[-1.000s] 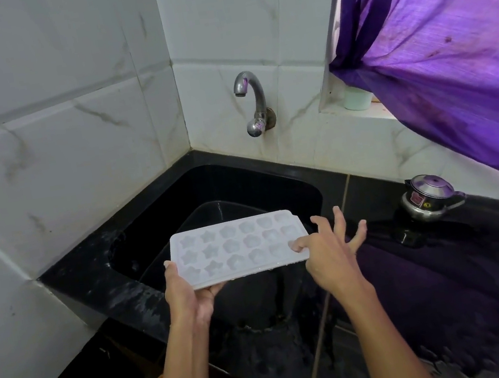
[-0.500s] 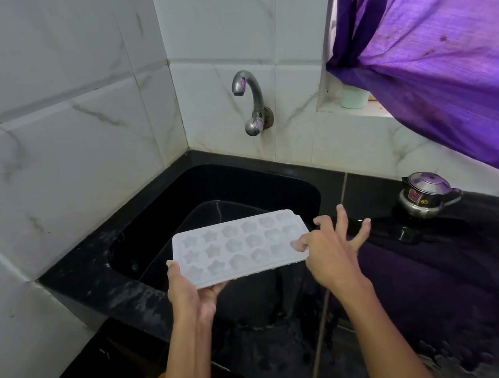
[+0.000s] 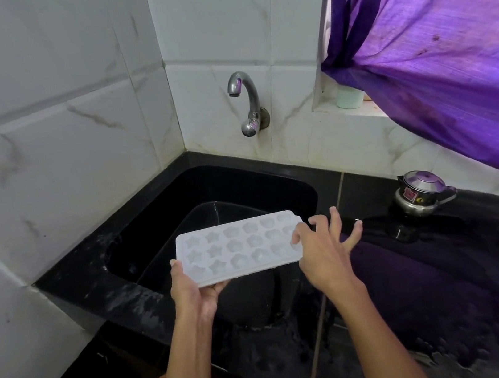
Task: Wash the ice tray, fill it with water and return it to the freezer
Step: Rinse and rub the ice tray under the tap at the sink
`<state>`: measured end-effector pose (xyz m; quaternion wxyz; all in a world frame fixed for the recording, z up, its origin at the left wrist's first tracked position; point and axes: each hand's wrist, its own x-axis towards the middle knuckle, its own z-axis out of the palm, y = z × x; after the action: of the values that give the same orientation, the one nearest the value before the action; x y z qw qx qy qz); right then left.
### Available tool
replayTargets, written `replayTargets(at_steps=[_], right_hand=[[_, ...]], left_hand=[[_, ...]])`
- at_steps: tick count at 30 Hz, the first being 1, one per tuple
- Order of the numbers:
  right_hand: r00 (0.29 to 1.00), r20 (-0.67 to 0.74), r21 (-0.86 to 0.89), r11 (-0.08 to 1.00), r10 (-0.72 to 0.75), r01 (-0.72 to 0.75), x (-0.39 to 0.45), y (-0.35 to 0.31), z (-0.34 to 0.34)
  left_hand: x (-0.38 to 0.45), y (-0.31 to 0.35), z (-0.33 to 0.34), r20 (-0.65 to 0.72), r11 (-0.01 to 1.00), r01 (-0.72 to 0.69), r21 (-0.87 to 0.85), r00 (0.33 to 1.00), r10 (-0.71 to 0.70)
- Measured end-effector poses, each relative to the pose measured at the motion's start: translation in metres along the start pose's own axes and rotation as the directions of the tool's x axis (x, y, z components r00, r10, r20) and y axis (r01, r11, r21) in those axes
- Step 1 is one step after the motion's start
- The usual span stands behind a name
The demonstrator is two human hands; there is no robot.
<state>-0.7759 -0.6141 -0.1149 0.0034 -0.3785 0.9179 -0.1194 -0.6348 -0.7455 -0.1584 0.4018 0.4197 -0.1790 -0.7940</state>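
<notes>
A white ice tray [image 3: 237, 247] with star and flower shaped cells is held level above the front of the black sink [image 3: 273, 182]. My left hand [image 3: 192, 291] grips its near left corner, thumb on top and fingers underneath. My right hand [image 3: 325, 248] is at the tray's right end with fingers spread; its thumb touches the tray's top edge. The metal tap [image 3: 244, 99] juts from the tiled wall behind the sink, and no water runs from it.
A dark basin [image 3: 213, 213] sits inside the sink. A small steel pressure cooker [image 3: 420, 192] stands on the wet black counter [image 3: 448, 272] to the right. A purple curtain [image 3: 447, 46] hangs over the window ledge, where a pale cup [image 3: 349, 97] stands.
The tray and both hands stay almost where they were over the sink. My right hand's fingers stay spread at the tray's right end.
</notes>
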Motion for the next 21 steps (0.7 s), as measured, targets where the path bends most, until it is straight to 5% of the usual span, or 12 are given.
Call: replayTargets(at_steps=[8, 21], right_hand=[[0.993, 0.058, -0.002, 0.995, -0.1, 0.1, -0.001, -0.007, 0.007], [0.996, 0.074, -0.025, 0.998, -0.058, 0.06, -0.002, -0.01, 0.009]], left_hand=[[0.008, -0.003, 0.003, 0.017, 0.999, 0.026, 0.028, 1.0, -0.026], [0.015, -0.005, 0.01, 0.036, 0.997, 0.024, 0.08, 0.999, -0.027]])
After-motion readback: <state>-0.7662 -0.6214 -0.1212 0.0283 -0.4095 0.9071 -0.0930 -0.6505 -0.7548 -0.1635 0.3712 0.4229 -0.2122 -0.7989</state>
